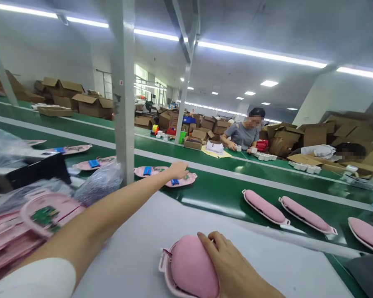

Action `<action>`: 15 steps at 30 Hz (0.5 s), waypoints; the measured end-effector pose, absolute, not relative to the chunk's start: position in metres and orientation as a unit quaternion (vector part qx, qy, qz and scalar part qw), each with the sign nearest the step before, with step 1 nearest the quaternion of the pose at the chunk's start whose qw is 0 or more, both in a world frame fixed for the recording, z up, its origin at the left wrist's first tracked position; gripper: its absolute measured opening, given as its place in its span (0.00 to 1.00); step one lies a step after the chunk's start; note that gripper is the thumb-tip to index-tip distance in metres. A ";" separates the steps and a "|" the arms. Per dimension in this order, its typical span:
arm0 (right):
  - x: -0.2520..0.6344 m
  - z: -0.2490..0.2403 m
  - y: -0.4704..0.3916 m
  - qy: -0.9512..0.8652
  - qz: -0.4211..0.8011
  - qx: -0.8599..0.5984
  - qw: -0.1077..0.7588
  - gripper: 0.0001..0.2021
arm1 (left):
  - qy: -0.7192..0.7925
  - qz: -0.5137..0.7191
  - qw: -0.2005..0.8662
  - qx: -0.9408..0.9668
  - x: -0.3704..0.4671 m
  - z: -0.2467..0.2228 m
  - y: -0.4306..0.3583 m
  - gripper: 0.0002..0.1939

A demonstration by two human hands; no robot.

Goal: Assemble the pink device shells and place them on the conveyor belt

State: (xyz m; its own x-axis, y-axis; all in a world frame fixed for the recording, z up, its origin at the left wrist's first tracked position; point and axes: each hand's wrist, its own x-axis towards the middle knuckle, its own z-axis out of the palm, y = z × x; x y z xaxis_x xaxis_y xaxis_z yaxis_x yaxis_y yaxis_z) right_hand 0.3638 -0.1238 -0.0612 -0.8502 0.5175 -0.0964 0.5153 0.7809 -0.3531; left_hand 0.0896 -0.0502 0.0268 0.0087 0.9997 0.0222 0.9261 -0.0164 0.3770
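Note:
My right hand [228, 263] is wrapped over the side of a pink eye-massager-shaped housing [192, 265], which rests on the white work surface; a strap loop sticks out at its left end, with a small dark wire beside it. Stretched far forward, my left hand [178, 170] has its fingers bent at an open pink shell [182, 181] on the green conveyor. Inside that shell are a blue battery pack and small circuit parts. A second open pink shell [139, 171] with a blue battery lies just left, partly behind my forearm.
Closed pink housings [265, 207] lie along the conveyor [217, 198] at right. Pink shells with a green circuit board [45, 217] are stacked at left, near plastic bags [99, 184]. A metal post [124, 95] rises beside the belt. A co-worker [244, 130] handles white parts opposite.

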 end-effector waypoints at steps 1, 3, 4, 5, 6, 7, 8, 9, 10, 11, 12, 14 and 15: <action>0.361 -0.064 -0.105 -0.935 0.174 -0.309 0.025 0.52 | 0.697 0.141 0.117 0.694 0.082 0.022 -0.031 0.18; 0.352 -0.071 -0.057 -0.910 0.124 -0.385 0.086 0.48 | 0.707 0.132 0.101 0.687 0.068 0.010 0.002 0.17; 0.345 -0.074 -0.029 -0.895 0.093 -0.423 0.110 0.46 | 0.710 0.126 0.096 0.686 0.062 0.004 0.016 0.16; 0.337 -0.076 -0.001 -0.879 0.067 -0.456 0.122 0.45 | 0.712 0.120 0.091 0.685 0.057 -0.001 0.028 0.16; 0.330 -0.078 0.024 -0.867 0.049 -0.480 0.126 0.44 | 0.713 0.116 0.085 0.686 0.052 -0.004 0.037 0.15; 0.325 -0.078 0.045 -0.858 0.044 -0.497 0.125 0.44 | 0.713 0.115 0.077 0.687 0.048 -0.005 0.043 0.15; 0.322 -0.078 0.059 -0.853 0.048 -0.506 0.120 0.44 | 0.712 0.118 0.066 0.689 0.045 -0.001 0.046 0.15; 0.323 -0.078 0.066 -0.849 0.058 -0.512 0.115 0.45 | 0.712 0.126 0.050 0.689 0.043 0.005 0.044 0.14; 0.330 -0.077 0.065 -0.850 0.065 -0.510 0.116 0.46 | 0.711 0.139 0.029 0.689 0.042 0.015 0.038 0.14; 0.341 -0.076 0.056 -0.856 0.067 -0.495 0.131 0.45 | 0.709 0.158 0.004 0.687 0.042 0.027 0.028 0.15; 0.358 -0.076 0.042 -0.862 0.059 -0.471 0.178 0.42 | 0.707 0.180 -0.022 0.683 0.044 0.039 0.015 0.17; 0.402 -0.077 -0.001 -0.841 0.016 -0.420 0.340 0.31 | 0.699 0.220 -0.068 0.677 0.051 0.061 -0.022 0.21; 0.426 -0.078 -0.025 -0.811 -0.008 -0.402 0.425 0.25 | 0.695 0.245 -0.079 0.672 0.058 0.067 -0.044 0.22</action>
State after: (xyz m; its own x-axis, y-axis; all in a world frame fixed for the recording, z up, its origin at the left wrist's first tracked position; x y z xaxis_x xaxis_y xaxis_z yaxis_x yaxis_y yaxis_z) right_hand 0.4261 -0.0252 -0.0778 -0.3159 0.6456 0.6952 0.6591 0.6764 -0.3286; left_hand 0.0575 -0.0440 0.0673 -0.0849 0.8946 0.4387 0.9721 -0.0223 0.2336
